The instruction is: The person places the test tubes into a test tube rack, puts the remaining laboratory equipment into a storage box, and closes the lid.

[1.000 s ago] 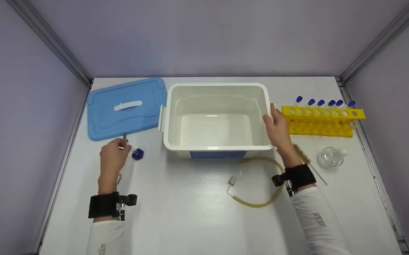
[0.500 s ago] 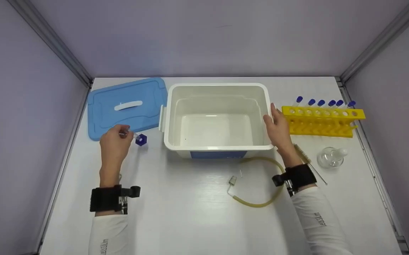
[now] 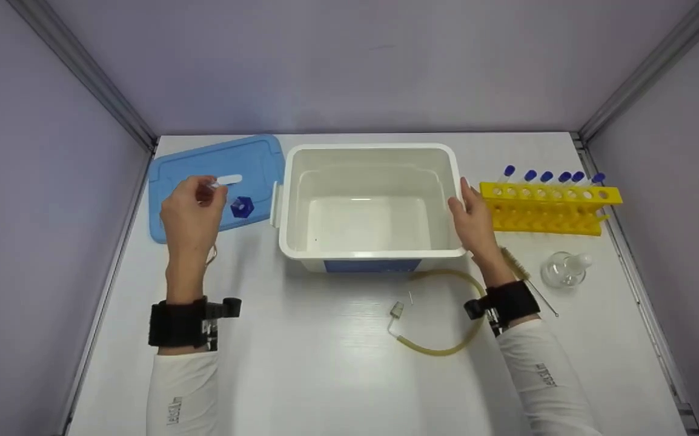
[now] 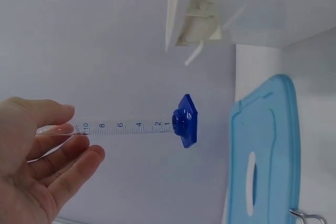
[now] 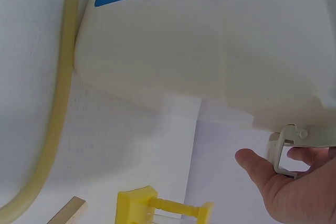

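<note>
Two white sleeves (image 3: pixel 183 396) reach from my side over the white worktop (image 3: pixel 325 393). Nearest on it lies a loop of yellowish tubing (image 3: pixel 440 352), a bent glass piece joining its end to a pale stopper (image 3: pixel 397 310). Beyond, to the right, are a brush (image 3: pixel 516 265) beside my wrist and a small clear glass vessel (image 3: pixel 563 271) with a pale cap.

My hands are both busy. The left hand (image 3: pixel 192 209) pinches a graduated cylinder (image 4: pixel 128 126) by its upper end, near the 10 mark; it is about upright, its blue base (image 4: pixel 186 121) downward and clear of the blue lid (image 3: pixel 255 158). My right hand (image 3: pixel 473 224) grips the side handle (image 5: pixel 275 151) of the white tub (image 3: pixel 361 255), thumb on one side, fingers on the other.

Farther right, a yellow rack (image 3: pixel 546 218) carries six blue-capped tubes (image 3: pixel 530 175), leaning variously.
</note>
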`<state>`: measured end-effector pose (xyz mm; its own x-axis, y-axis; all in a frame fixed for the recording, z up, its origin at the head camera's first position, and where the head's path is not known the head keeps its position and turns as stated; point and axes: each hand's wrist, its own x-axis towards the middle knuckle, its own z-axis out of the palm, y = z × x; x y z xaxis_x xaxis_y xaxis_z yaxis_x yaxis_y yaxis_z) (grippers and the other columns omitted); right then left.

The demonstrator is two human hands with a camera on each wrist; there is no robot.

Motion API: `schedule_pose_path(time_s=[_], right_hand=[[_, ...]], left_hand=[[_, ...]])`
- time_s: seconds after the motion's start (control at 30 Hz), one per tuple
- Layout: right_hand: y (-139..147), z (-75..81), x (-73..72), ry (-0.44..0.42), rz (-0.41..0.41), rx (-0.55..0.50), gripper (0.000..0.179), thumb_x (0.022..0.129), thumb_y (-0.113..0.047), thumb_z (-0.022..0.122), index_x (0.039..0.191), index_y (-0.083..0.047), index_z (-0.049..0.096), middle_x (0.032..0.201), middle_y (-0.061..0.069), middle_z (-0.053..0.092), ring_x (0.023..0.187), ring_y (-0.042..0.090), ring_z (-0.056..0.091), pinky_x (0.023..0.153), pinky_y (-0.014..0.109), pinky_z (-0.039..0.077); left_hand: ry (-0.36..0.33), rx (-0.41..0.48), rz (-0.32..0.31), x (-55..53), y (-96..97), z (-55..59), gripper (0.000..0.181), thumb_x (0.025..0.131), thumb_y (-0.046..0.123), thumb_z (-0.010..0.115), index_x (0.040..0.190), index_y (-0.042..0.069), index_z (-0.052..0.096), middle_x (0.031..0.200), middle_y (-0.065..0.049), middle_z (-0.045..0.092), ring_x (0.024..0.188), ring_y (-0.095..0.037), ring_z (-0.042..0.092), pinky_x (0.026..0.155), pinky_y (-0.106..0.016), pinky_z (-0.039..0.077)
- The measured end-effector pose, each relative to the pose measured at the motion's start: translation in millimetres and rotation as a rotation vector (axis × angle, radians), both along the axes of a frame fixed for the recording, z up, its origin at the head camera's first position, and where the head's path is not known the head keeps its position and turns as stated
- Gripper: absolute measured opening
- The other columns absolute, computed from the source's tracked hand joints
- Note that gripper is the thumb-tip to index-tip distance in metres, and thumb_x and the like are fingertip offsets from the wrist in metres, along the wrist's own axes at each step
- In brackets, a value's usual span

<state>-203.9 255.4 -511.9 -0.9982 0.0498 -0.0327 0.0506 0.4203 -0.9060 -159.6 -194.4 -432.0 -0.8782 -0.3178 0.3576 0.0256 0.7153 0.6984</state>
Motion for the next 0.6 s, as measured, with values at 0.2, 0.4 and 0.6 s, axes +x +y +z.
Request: schedule_pose_path(time_s=[0.2,0.4,0.6], right_hand=[[-1,0.2,-0.5,0.002,-0.004,0.009,0.057,0.103,-0.018,0.046,0.155,-0.002,0.027,0.161,0.019,0.03,0.15,0.032,0.031,0.119,0.049,0.033],[1,-1.2,0.6,-0.005,-0.007,0.008,0.057,0.103,-0.018,0.046,0.155,-0.003,0.026,0.162,0.018,0.03,0.149,0.032,0.031,0.119,0.048,0.033],[1,-1.2,-0.1,0.004,0.003,0.011,0.057,0.103,-0.018,0.046,0.155,-0.002,0.027,0.162,0.019,0.029,0.151,0.031,0.029,0.121,0.048,0.03]], left_hand=[[0.113,0.006,-0.067,-8.2,21.6,26.9,0.029,0.093,0.02,0.069,0.11,-0.003,0.07,0.095,-0.021,0.071,0.088,-0.032,0.07,0.081,-0.041,0.059],[0.191,-0.101,-0.184,-19.3,53.5,45.5,0.026,0.094,0.02,0.067,0.107,-0.003,0.07,0.093,-0.019,0.071,0.082,-0.03,0.069,0.076,-0.039,0.059],[0.181,-0.195,-0.293,-27.2,81.5,52.6,0.023,0.095,0.018,0.065,0.107,-0.001,0.069,0.09,-0.018,0.069,0.079,-0.03,0.065,0.072,-0.038,0.055]])
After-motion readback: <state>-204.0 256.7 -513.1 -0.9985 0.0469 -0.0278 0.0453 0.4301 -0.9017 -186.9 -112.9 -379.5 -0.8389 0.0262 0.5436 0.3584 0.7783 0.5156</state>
